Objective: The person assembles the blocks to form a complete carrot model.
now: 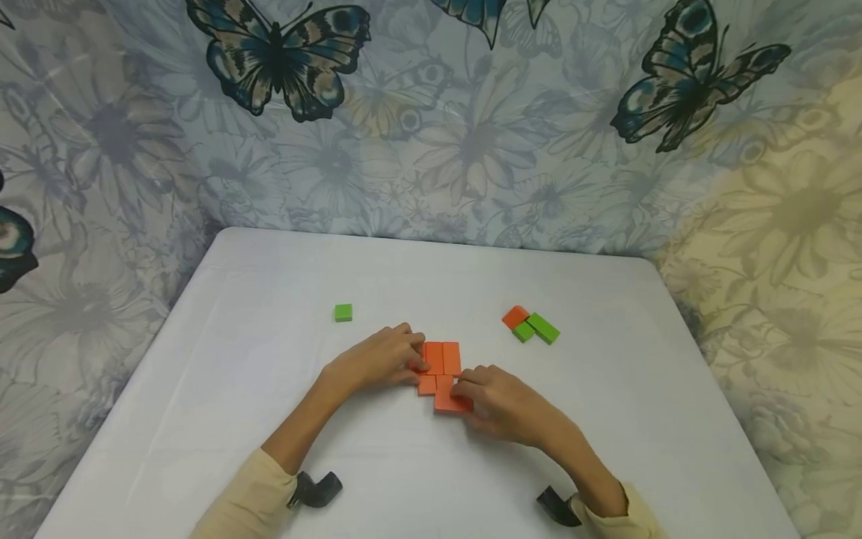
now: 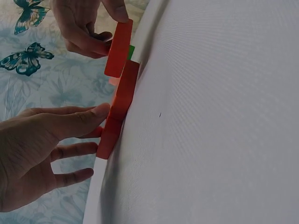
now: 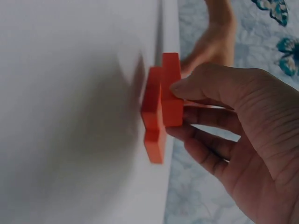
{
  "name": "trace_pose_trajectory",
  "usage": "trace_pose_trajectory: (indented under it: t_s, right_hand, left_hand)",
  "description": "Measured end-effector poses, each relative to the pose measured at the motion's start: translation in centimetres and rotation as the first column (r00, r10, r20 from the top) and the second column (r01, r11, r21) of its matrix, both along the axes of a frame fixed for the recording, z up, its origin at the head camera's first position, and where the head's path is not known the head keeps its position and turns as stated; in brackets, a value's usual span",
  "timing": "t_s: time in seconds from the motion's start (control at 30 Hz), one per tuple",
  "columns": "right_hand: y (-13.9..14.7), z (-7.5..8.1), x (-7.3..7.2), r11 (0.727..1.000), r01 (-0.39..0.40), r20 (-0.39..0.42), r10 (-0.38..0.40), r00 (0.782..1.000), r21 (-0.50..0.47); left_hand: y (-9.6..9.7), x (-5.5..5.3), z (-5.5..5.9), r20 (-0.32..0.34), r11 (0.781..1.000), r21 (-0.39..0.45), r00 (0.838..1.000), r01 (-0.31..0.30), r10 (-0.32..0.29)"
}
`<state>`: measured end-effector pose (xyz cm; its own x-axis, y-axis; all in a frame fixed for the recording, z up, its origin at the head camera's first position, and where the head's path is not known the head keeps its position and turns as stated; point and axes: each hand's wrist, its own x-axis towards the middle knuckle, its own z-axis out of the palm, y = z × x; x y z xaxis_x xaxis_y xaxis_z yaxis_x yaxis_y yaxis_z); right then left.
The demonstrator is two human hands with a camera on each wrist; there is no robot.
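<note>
A: Grip status?
B: Right hand (image 1: 508, 404) has thumb and fingertips pinched firmly on the held block (image 3: 171, 109), an orange one. It's raised over the near right part of the orange cluster (image 1: 450, 358), not flush with it.
A: And left hand (image 1: 380, 358)?
B: Fingers loosely spread, thumb and a finger touching the cluster's left edge. Reads as steadying, not gripping.
A: Cluster location?
B: On the table (image 1: 269, 262), between the hands. Flat, two blocks side by side at the far end, more nearer the person. Exact count — can't tell, fingers and held block cover some.
A: How far along?
B: Partway, my read. Done: several orange blocks laid edge to edge. Left: held block isn't down yet, and four pieces lie outside — lone green block (image 1: 343, 313) beyond left hand; loose orange block (image 1: 515, 317), small green block (image 1: 523, 332) and long green block (image 1: 542, 328) bunched beyond right hand. No green visible in the cluster.
</note>
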<state>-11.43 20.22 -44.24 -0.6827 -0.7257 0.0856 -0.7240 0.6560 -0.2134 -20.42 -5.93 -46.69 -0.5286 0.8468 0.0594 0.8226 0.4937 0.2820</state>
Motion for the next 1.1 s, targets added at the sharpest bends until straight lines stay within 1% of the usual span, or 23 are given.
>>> trace_pose_trajectory:
  t_s: [0.07, 0.17, 0.23, 0.33, 0.4, 0.47, 0.6, 0.7, 0.9, 1.1]
  right_hand:
    - [-0.6, -0.5, 0.1, 0.999, -0.035, -0.022, 0.035, 0.999, 0.003]
    - [-1.5, -1.3, 0.3, 0.997, -0.082, -0.086, 0.082, 0.993, 0.010]
    - [-1.8, -1.6, 0.5, 0.996, -0.088, -0.129, 0.091, 0.987, 0.026]
    - [-1.9, -1.6, 0.8, 0.996, -0.080, -0.163, 0.085, 0.983, 0.040]
    - [-1.8, -1.2, 1.0, 0.996, -0.090, -0.154, 0.093, 0.984, 0.030]
    - [-1.8, -0.9, 1.1, 0.992, -0.123, -0.132, 0.124, 0.983, 0.014]
    - [-1.8, -0.5, 1.3, 0.985, -0.174, -0.077, 0.175, 0.982, 0.024]
    - [-2.0, -0.6, 1.3, 0.986, -0.162, -0.074, 0.165, 0.983, 0.048]
    - [-2.3, -0.9, 1.2, 0.987, -0.156, -0.102, 0.159, 0.982, 0.040]
    - [-2.5, -0.7, 1.3, 0.989, -0.139, -0.096, 0.143, 0.985, 0.050]
  left_hand:
    - [0.0, 0.0, -0.1, -0.002, 1.000, 0.001, 1.000, -0.002, 0.002]
    - [0.0, -0.1, -0.2, -0.002, 1.000, -0.006, 1.000, -0.008, 0.008]
    - [0.1, -0.1, -0.2, 0.000, 1.000, -0.011, 1.000, -0.014, 0.014]
    - [0.1, 0.0, -0.2, 0.010, 1.000, -0.011, 1.000, -0.021, 0.022]
    - [0.1, 0.1, -0.1, 0.014, 1.000, -0.010, 1.000, -0.025, 0.025]
    - [0.1, 0.1, 0.0, 0.019, 1.000, -0.009, 0.999, -0.029, 0.029]
    - [0.1, 0.2, 0.0, 0.025, 0.999, -0.009, 0.999, -0.035, 0.035]
    - [0.0, 0.2, 0.0, 0.024, 0.999, -0.008, 0.999, -0.031, 0.031]
    - [-0.1, 0.1, -0.1, 0.029, 1.000, 0.000, 0.999, -0.026, 0.026]
    - [-0.1, 0.1, 0.0, 0.031, 1.000, -0.005, 0.999, -0.027, 0.027]
